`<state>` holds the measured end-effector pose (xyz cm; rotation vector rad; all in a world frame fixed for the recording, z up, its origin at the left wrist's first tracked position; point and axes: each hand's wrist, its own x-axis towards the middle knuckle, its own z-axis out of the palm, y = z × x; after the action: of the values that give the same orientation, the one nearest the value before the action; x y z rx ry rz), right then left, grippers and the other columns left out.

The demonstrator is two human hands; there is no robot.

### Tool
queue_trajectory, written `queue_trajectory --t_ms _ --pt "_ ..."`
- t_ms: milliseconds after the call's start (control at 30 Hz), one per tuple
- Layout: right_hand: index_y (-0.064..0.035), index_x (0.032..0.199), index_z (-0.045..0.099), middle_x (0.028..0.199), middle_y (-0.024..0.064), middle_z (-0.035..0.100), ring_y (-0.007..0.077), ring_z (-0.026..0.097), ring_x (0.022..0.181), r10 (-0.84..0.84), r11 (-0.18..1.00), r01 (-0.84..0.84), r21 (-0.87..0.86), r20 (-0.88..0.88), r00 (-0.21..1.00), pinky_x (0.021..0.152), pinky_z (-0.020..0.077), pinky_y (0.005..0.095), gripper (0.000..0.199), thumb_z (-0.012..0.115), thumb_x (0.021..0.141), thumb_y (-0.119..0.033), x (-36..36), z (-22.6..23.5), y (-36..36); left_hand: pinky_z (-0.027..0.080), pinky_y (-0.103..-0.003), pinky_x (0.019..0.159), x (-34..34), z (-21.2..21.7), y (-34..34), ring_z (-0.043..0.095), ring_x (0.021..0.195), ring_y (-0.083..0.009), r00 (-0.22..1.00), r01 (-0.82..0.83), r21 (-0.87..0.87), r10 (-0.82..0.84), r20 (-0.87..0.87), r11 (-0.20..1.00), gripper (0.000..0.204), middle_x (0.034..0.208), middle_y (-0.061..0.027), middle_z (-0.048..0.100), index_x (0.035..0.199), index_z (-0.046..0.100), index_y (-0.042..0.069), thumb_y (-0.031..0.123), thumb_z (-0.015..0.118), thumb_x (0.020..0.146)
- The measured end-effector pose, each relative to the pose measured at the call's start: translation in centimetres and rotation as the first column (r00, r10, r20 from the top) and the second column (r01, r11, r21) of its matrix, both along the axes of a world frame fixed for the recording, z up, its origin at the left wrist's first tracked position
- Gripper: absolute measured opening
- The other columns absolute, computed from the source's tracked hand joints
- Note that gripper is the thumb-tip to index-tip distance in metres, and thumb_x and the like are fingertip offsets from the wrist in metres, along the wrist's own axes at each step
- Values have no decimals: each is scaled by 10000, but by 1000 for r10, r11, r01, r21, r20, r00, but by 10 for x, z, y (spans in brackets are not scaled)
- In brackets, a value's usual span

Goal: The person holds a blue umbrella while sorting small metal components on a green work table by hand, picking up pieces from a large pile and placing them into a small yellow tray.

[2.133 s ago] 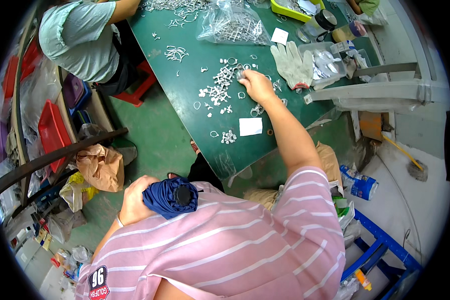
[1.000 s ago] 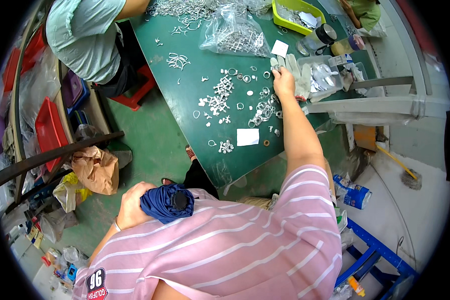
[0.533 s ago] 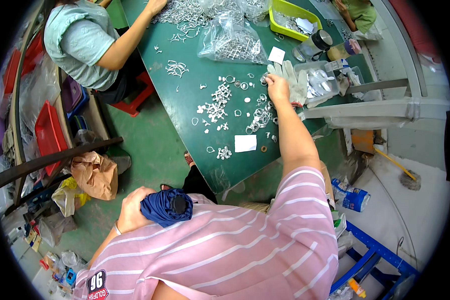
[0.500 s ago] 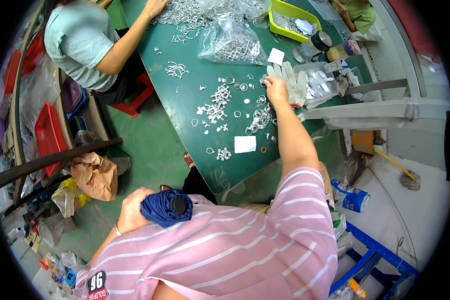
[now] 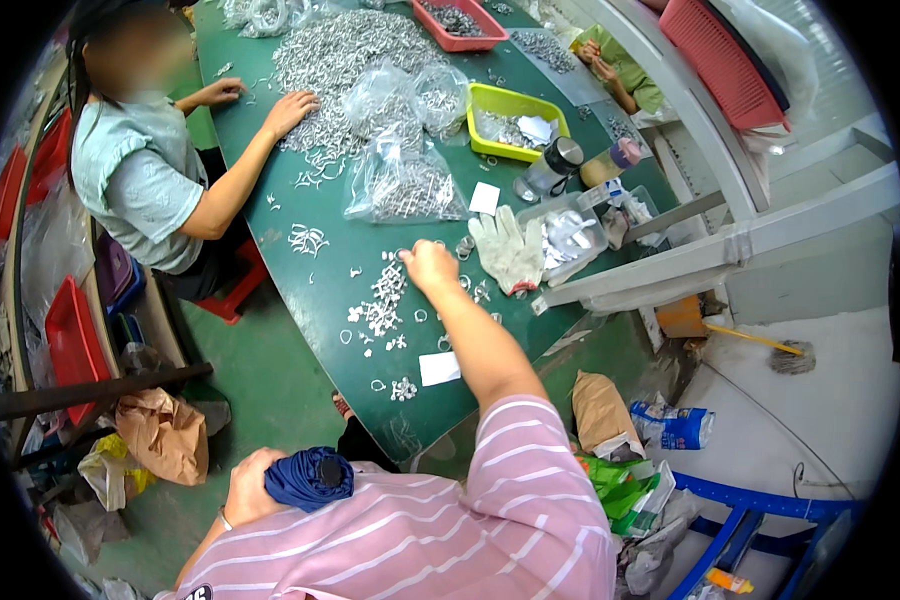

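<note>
My right hand (image 5: 431,268) reaches over the green table (image 5: 315,300), its fingers closed together at a small silvery ring (image 5: 403,255). Just nearer to me is a loose pile of small silvery metal pieces (image 5: 382,300). More rings (image 5: 465,247) lie to the right of the hand, and others are partly hidden under my forearm. My left hand (image 5: 253,487) is wrapped round a folded navy umbrella (image 5: 295,480) with a black end, held against my striped shirt. A whitish work glove (image 5: 507,248) and a white paper slip (image 5: 440,368) lie near the right arm.
A co-worker (image 5: 145,170) sits at the left, hands at a big heap of metal pieces (image 5: 345,50). Filled clear bags (image 5: 407,185), a yellow-green basket (image 5: 485,92), a bottle (image 5: 548,170) and a plastic tub (image 5: 590,240) stand farther back. A metal frame (image 5: 660,270) juts in from the right.
My right hand has moved left from beside the glove to the rings above the pile. The view has shifted, showing more of the far table. My left hand still holds the umbrella.
</note>
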<state>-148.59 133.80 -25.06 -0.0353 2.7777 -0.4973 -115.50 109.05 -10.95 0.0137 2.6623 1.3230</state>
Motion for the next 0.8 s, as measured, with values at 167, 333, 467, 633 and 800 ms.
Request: queue_trajectory --t_ms 167,333,467,633,800 --pt "-105 847 670 896 126 661 290 627 866 -108 993 107 -39 -16 994 769 494 392 205 635 767 -290 -3 -16 5 482 -381 642 -1 7 1 600 723 -331 999 -52 5 52 -12 999 413 765 -129 599 862 577 56 152 799 527" --pt "-129 874 652 852 122 661 304 631 831 -154 970 140 -200 -59 986 731 491 418 155 604 782 -244 5 -12 36 479 -383 634 -1 6 -2 596 714 -332 997 -79 -10 79 21 997 375 760 -127 597 841 584 61 149 788 538" --pt "-141 939 651 889 131 659 308 623 874 24 993 -18 -117 49 999 759 489 422 180 594 800 -239 26 -1 55 479 -381 634 -3 5 -3 597 716 -331 997 -72 -37 72 -2 997 366 765 -126 599 835 586 64 145 784 538" --pt "-142 1094 602 902 136 657 323 620 859 -173 984 177 27 -119 978 762 486 425 305 588 801 -228 38 3 68 479 -377 636 -12 6 -5 598 722 -330 999 -31 -10 31 13 999 384 769 -126 596 848 580 62 138 784 532" --pt "-111 1074 606 960 161 642 323 614 891 -49 987 36 -156 -79 996 804 479 395 291 588 794 -188 50 -19 88 478 -371 648 -10 0 -9 597 729 -329 1000 -8 -7 8 18 1000 377 770 -127 595 853 578 60 126 778 540"
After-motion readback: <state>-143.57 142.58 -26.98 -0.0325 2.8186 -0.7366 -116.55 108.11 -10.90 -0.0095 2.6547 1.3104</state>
